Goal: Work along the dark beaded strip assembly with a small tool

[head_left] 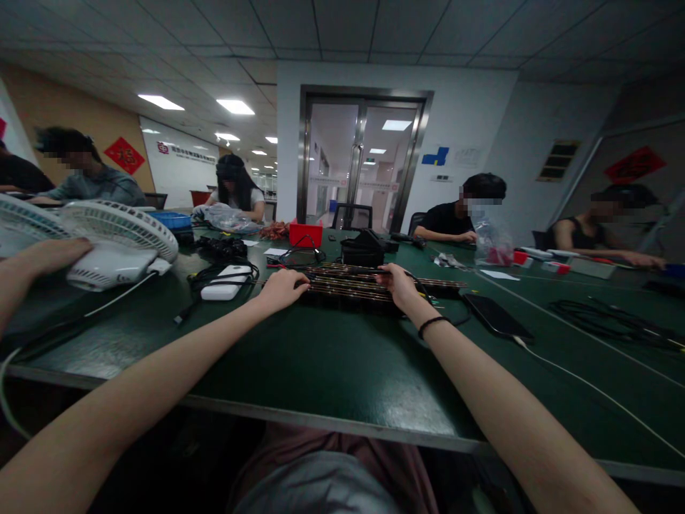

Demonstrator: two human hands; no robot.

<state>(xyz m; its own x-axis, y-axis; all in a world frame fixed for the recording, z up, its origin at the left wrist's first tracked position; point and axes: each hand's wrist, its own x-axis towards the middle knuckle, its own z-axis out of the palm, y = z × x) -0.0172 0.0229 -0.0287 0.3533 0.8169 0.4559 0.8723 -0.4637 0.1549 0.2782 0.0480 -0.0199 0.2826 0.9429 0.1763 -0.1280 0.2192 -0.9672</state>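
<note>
Several thin dark strips (350, 283) lie side by side across the green table (342, 371), in front of me. At their left end is my left hand (287, 289), its thumb and fingers pinched together on the edge of the strips. My right hand (399, 287) is bent over the right part of the strips, with thumb and fingers closed around a dark cable or strip too small to make out. A black band circles my right wrist. The strips stretch past my right hand toward the right.
To the left are a white fan (115, 246), a white power bank (225, 283) and black cables. A red box (305, 233) and a black object (362, 248) stand behind the strips. At right lies a phone (497, 316). Other people sit around the table; one's hand is by the fan.
</note>
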